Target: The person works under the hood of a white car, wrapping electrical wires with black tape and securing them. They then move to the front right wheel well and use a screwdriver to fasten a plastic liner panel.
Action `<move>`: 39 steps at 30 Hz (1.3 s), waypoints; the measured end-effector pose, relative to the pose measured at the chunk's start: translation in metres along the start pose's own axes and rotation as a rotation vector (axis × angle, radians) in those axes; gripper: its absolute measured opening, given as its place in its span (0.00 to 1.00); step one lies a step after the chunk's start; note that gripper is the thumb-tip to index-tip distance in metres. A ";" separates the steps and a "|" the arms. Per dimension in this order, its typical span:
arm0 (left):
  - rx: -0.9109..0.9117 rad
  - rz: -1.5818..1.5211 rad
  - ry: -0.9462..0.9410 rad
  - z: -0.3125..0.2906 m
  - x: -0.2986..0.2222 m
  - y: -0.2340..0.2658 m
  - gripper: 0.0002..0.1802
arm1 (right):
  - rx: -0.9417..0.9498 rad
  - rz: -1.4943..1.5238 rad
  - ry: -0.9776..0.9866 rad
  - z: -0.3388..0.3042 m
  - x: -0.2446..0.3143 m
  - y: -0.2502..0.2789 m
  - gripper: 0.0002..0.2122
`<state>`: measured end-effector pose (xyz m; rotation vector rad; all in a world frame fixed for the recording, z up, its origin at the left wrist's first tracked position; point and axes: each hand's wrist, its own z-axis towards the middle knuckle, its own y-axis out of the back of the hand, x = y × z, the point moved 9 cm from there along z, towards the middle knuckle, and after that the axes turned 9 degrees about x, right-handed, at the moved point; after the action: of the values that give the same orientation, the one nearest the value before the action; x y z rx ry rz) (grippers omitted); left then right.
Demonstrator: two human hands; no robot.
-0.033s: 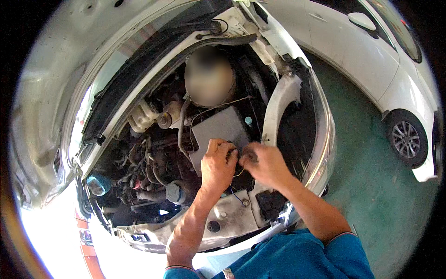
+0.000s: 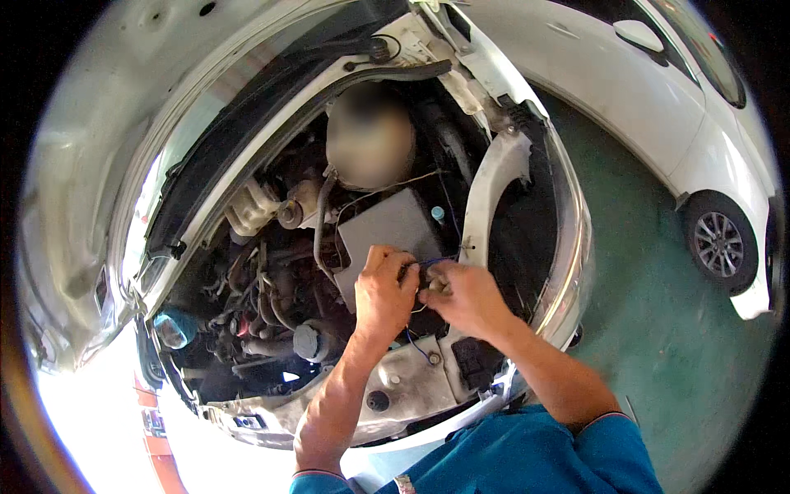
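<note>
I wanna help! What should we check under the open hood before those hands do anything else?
1. Hood raised, clear of both arms: ok.
2. Left hand and right hand close together, both in view: ok.
3. Hands covered for protection: not ok, both are bare.
4. Blue wire gripped firmly: cannot tell, the hands hide what they hold.
5. Pale round cap in place: looks ok, though its tightness doesn't show.
</note>
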<state>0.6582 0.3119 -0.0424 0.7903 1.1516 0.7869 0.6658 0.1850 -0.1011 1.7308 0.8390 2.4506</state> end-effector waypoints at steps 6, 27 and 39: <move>0.003 -0.037 -0.003 0.002 -0.004 0.004 0.08 | 0.048 -0.069 -0.179 0.005 -0.008 -0.021 0.17; 0.202 -0.469 0.231 -0.010 0.043 -0.018 0.09 | -0.081 0.227 -0.181 -0.011 -0.003 0.043 0.16; -0.089 -0.043 -0.059 -0.022 0.003 -0.008 0.08 | 0.092 -0.121 0.022 0.090 0.005 0.033 0.15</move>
<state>0.6389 0.3132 -0.0553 0.7083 1.0697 0.7693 0.7526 0.1952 -0.0610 1.6298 1.0422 2.3932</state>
